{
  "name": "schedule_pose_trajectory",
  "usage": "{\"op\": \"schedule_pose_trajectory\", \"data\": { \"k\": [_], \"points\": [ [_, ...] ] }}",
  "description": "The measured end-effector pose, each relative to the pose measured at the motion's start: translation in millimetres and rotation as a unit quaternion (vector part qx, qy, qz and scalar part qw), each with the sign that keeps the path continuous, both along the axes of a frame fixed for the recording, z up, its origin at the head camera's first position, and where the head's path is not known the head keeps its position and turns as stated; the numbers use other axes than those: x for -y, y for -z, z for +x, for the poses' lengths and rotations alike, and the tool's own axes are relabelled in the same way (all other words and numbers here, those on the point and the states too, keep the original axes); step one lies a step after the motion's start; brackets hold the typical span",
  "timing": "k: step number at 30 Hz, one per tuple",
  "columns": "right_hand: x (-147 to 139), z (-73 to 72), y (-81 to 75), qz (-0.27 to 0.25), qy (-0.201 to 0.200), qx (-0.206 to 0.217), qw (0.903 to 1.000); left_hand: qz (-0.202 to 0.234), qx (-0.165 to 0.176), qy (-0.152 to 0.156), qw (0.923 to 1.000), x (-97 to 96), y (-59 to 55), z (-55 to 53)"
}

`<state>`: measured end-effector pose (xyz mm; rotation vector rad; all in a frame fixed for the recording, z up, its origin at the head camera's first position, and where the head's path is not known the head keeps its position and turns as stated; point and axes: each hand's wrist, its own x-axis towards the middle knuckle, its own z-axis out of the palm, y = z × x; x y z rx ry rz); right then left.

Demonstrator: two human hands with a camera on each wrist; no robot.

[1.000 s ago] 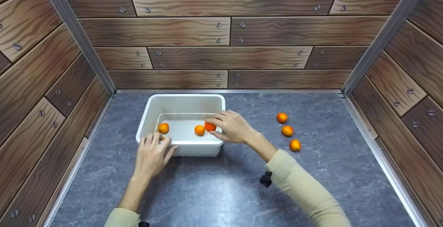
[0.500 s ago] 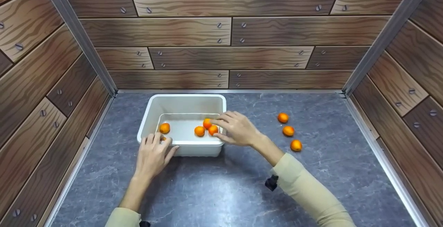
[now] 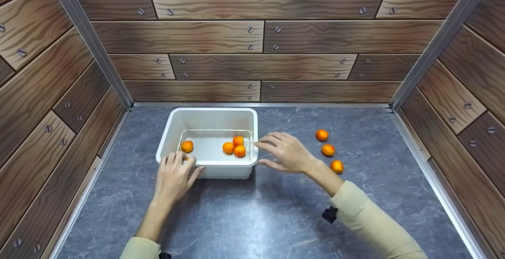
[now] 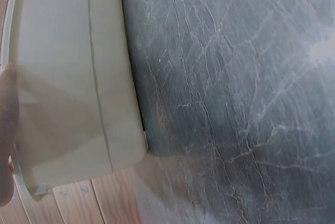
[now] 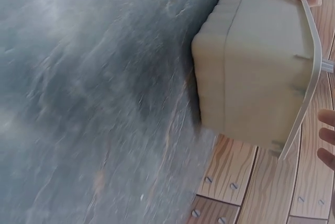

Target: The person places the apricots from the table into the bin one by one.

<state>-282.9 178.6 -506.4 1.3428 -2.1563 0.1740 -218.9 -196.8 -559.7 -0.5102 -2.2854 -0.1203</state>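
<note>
A white plastic bin stands at the left rear of the surface. My left hand holds its front rim near the left corner, fingers over the edge and thumb outside. Three small oranges cluster in the bin's right half, and another small orange lies on its left side. A sliver of orange shows by my left fingertips, mostly hidden. My right hand is just outside the bin's right wall with fingers spread and nothing in them. In the right wrist view its fingers show at the right edge.
Three more small oranges lie in a loose row on the grey marbled surface, right of my right hand. Wood-patterned walls with metal corner strips enclose the back and both sides.
My right hand has let go of a small orange inside the bin and moved right, out past the rim. That orange now rests with two others. My left hand stays on the front rim.
</note>
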Motion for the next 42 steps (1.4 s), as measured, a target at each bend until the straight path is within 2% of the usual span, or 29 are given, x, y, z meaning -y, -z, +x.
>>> {"op": "schedule_pose_trajectory", "data": {
  "k": [7,17,26,35,42],
  "points": [
    [-24.9,4.3,2.9,0.009,0.011,-0.005,0.9999,-0.001,-0.001,-0.001,1.0,0.9,-1.3,-0.4],
    [-64.6,10.4,20.0,0.027,0.029,0.006,0.9992,0.0,-0.001,-0.001,1.0,1.6,0.2,0.7],
    [-98.1,19.2,26.6,0.04,0.044,0.004,0.9982,0.0,0.005,-0.002,1.0,0.3,-0.7,0.7],
    [-136.7,24.1,39.9,0.047,0.08,0.017,0.9956,0.0,0.011,-0.002,0.9999,0.4,0.0,1.6],
    [-169.7,24.8,49.9,0.053,0.107,0.013,0.9928,0.002,0.008,0.001,1.0,0.3,-0.9,0.9]
  ]
}}
